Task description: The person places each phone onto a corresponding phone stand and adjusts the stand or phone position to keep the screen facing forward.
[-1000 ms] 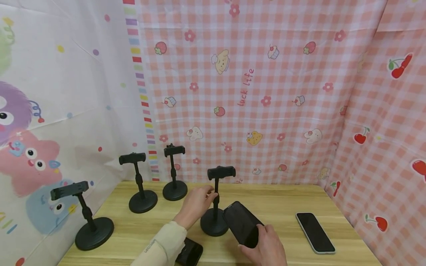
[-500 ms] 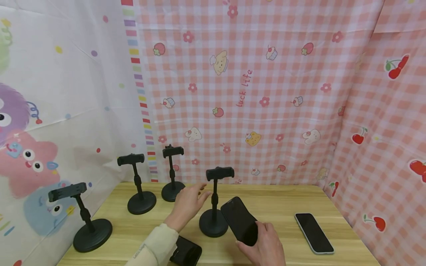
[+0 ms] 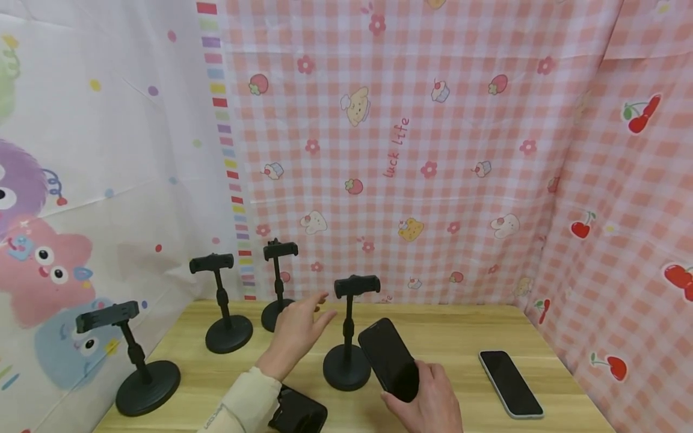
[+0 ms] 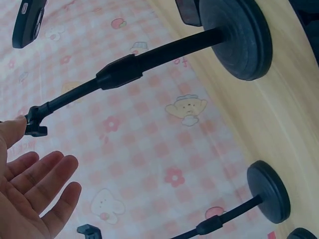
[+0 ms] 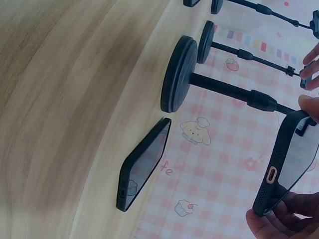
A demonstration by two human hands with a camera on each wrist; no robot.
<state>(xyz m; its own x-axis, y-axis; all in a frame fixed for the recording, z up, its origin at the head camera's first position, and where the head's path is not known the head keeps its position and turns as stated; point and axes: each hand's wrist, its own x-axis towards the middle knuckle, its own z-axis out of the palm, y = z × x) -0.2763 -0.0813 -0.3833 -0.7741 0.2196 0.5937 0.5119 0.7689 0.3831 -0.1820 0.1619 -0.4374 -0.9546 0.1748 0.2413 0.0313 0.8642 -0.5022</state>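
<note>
Your R hand (image 3: 430,398) grips the held phone (image 3: 388,359) near its close end; L hand (image 3: 292,334) is loose, fingers spread, nothing in it. Phone's long axis runs approx. 5 to 11 o'clock, screen facing back up twd you. Next move, I'd judge, turns on the nearest stand (image 3: 348,329): its clamp (image 3: 357,286) sits at 11 from R, its post at 3 from L, which is nearer, fingertips just beside but apart. Clamp bar lies approx. 9 to 3, so phone slants across that line. R arm comes in from 5, L from 7. Pale-edged phone (image 3: 511,383): 3 from R, flat on tbl.
</note>
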